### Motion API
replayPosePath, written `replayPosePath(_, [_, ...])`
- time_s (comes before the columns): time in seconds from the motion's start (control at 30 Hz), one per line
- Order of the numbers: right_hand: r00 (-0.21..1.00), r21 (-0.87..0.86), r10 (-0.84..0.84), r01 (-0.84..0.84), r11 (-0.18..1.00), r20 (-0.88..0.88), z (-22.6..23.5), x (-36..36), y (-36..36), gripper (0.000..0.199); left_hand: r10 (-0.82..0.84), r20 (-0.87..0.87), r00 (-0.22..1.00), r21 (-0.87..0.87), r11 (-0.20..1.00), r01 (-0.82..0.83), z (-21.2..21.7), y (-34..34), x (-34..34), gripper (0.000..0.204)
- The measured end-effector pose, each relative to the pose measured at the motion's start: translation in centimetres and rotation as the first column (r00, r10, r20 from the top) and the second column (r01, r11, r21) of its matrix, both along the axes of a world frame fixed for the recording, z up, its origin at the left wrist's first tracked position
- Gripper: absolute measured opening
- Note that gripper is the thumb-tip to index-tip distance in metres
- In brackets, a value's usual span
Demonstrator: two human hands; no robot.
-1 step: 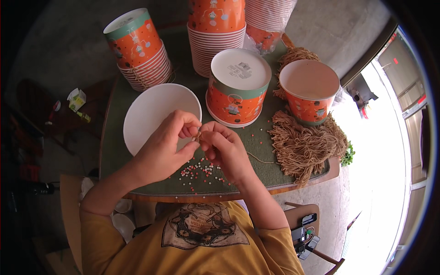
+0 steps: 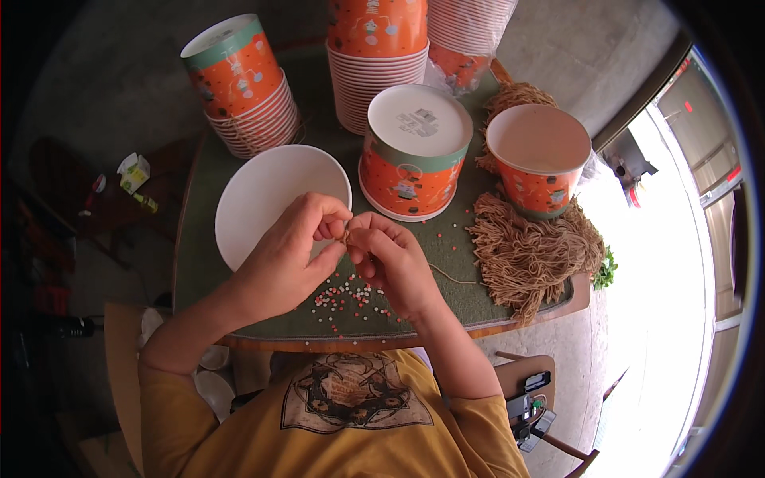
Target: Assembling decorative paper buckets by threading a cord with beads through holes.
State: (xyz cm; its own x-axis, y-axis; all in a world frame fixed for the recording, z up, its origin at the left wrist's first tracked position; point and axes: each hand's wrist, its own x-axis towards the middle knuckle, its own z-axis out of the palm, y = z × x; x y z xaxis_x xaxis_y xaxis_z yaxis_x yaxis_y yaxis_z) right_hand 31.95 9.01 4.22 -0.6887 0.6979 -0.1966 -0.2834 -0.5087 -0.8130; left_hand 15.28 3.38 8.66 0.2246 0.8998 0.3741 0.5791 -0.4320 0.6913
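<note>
The fingers (image 2: 325, 259) of the left hand (image 2: 283, 263) are drawn in to a narrow pinch, thumb against index. Those of the right hand (image 2: 401, 269) meet them in the same close grip, and between the two sets of tips is a small twist of tan string (image 2: 345, 237), mostly hidden. A thin, smooth-looking strand shows beyond the right hand, running across the surface (image 2: 199, 279) to a shaggy, looped heap of tan yarn (image 2: 535, 251). A second tan bundle (image 2: 518, 97) lies behind, making two.

The surface has a dull green, cloth-like top and a rounded wooden edge. Below the hands lie small round beads (image 2: 347, 301), red and white, too many to count, with a few strays farther right.

Three round tubs stand singly, their walls tapering. One white tub (image 2: 251, 195) is seen from above, mouth up, just behind the left hand. One orange tub (image 2: 410, 187) with a green band is upside down, its flat pale base on top. One upright orange tub (image 2: 538, 190), pale inside, stands beside the yarn.

Toward the back are three stacks of nested tubs with ridged rims: a left stack (image 2: 239, 84), a middle stack (image 2: 378, 76), and a right stack (image 2: 470, 40) in crinkled clear plastic (image 2: 488, 60).
</note>
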Motion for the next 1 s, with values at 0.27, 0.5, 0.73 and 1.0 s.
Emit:
replayPosePath(0.27, [0.993, -0.117, 0.095, -0.104, 0.988, -0.074, 0.0, 0.5, 0.3, 0.014, 0.029, -0.03, 0.999, -0.046, 0.998, -0.03, -0.2, -0.2, -0.3, 0.032])
replayPosePath(0.5, [0.989, -0.04, 0.145, -0.145, 0.989, -0.006, -0.5, 0.7, 0.0, 0.012, 0.035, -0.061, 0.998, -0.019, 0.999, -0.036, 0.3, -0.3, -0.3, 0.029])
replayPosePath(0.73, [0.987, 0.125, 0.127, -0.138, 0.982, 0.096, -1.4, 0.3, -1.8, 0.014, 0.074, -0.059, 0.995, 0.025, 0.997, -0.073, 0.3, -0.2, -1.0, 0.021])
replayPosePath(1.0, [0.994, 0.175, 0.098, -0.089, 0.981, -0.047, -3.2, -1.4, -4.3, 0.012, 0.057, -0.349, 0.935, 0.335, 0.94, 0.067, -0.7, 0.1, -1.9, 0.036])
